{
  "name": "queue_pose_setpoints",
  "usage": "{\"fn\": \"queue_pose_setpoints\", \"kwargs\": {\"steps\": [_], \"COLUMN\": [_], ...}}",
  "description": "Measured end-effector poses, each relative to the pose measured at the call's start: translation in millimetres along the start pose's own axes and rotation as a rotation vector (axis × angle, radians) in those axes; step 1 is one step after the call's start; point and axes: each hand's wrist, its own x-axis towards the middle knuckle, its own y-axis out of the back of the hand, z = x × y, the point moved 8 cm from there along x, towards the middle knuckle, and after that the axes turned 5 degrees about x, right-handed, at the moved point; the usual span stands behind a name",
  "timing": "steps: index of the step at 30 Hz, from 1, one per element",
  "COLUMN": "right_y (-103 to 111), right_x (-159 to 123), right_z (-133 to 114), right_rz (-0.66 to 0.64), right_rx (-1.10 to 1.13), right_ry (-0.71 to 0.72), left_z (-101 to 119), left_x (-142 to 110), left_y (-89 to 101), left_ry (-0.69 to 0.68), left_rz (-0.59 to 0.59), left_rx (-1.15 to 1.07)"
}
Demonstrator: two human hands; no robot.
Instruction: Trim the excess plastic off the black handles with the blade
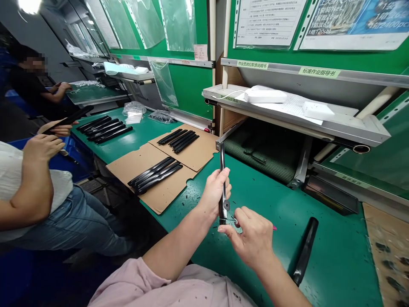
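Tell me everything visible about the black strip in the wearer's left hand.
The black strip is long, narrow and glossy, apparently plastic, with a small, dark-centred round tab toward its near end. The left hand grips its middle above the green tabletop, the strip pointing away from the body. The right hand holds a thin tool at the near end; whether that touches it is unclear. The grip hides part of it.

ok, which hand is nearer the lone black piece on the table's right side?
Right. The right hand is left of the lone black piece, apart from it; the left hand, farther left, grips another black piece.
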Motion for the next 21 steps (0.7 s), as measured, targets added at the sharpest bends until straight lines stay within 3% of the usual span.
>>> {"fn": "queue_pose_setpoints", "kwargs": {"steps": [7, 15, 21], "right_y": [-6, -7, -8], "right_x": [2, -5, 4], "right_z": [2, -10, 8], "right_rz": [-0.022, -0.027, -0.091], "right_rx": [0.068, 0.106, 0.094], "right_ry": [-0.024, 0.195, 0.012], "left_z": [1, -5, -1], "left_x": [0, 4, 0], "left_y": [6.3, 11.4, 12.2], "left_ry": [-0.018, 0.068, 0.005], "left_rz": [0.023, 0.008, -0.066], "left_rx": [-0.004, -0.137, -0.069]}}
